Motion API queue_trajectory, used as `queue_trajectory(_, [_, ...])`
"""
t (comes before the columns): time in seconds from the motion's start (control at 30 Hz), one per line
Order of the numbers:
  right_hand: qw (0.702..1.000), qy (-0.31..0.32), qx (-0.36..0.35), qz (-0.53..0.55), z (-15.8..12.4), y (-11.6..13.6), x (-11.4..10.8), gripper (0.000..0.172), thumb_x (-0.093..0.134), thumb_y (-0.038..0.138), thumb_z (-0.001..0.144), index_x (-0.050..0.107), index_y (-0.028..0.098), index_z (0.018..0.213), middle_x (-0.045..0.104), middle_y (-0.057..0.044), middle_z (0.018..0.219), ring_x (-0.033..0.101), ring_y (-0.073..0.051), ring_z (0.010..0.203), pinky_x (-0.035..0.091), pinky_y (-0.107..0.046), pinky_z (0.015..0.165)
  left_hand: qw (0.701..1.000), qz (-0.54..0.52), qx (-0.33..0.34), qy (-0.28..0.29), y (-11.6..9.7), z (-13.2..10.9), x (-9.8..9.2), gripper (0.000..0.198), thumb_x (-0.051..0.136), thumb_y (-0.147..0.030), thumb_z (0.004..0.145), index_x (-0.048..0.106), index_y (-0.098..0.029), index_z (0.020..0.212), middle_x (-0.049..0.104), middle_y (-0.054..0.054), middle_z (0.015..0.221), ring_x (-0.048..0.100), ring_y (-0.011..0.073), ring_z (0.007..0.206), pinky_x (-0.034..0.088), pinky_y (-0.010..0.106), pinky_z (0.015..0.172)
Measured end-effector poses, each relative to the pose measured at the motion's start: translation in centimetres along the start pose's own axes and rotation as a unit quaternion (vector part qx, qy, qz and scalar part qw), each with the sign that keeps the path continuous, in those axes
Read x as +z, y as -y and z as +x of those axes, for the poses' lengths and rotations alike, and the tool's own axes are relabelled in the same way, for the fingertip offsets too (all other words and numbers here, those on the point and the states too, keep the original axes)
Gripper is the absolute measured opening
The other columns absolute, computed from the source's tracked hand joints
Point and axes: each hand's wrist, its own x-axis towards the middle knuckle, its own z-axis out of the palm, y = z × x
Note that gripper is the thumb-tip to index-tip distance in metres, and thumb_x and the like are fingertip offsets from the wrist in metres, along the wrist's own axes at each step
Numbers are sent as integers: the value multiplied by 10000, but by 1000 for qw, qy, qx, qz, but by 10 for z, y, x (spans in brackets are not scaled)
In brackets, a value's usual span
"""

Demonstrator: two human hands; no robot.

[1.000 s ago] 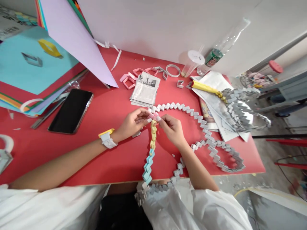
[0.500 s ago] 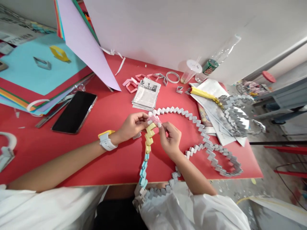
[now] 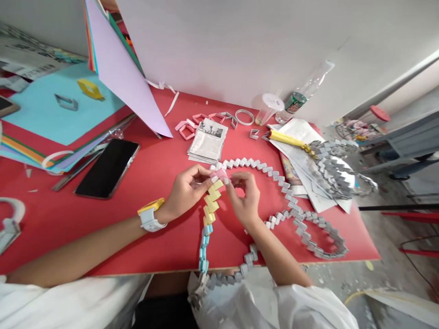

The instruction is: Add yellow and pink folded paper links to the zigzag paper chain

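Observation:
Between my fingertips is a pink folded paper link at the end of a zigzag paper chain. My left hand pinches it from the left, and my right hand pinches it from the right. Below the pink piece the chain turns yellow, then light blue, then grey as it drops over the table edge toward my lap. A long grey stretch of the chain curves across the table on the right. The exact grip of the fingertips is partly hidden.
A stack of newspaper pieces lies beyond my hands, beside pink folded links. On the left are a phone and coloured paper sheets. A lidded cup, a plastic bottle and loose papers stand or lie at right.
Both hands stay at the chain's end; the pink link now sits flatter against the yellow part. My right fingers are spread a little more. The whole view has shifted slightly.

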Motion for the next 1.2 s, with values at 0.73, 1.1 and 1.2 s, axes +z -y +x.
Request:
queue_trajectory(0.73, [966,114,117,201,10,5,-11,124,678,307,844,639,198,886,676,-10,756,633,-124,593,570,-289,596,1000,7,4,28,2,-3,-1,205,712,-382,818,665,-188,861,715,24,790,657,138,648,538,235,563])
queue_trajectory(1.1, [961,236,28,143,18,-10,-21,357,543,275,949,585,296,1304,630,-27,908,560,-113,679,554,-289,663,993,-19,-54,105,-19,16,-16,187,781,-290,739,694,-125,741,639,-3,587,541,77,432,439,198,403])
queue_trajectory(1.2, [957,246,28,150,18,-9,-22,385,555,259,945,571,310,1326,613,-6,851,533,-106,661,543,-280,665,989,-12,-63,130,-21,18,-19,196,782,-290,732,700,-113,746,637,5,584,537,81,421,429,201,389])
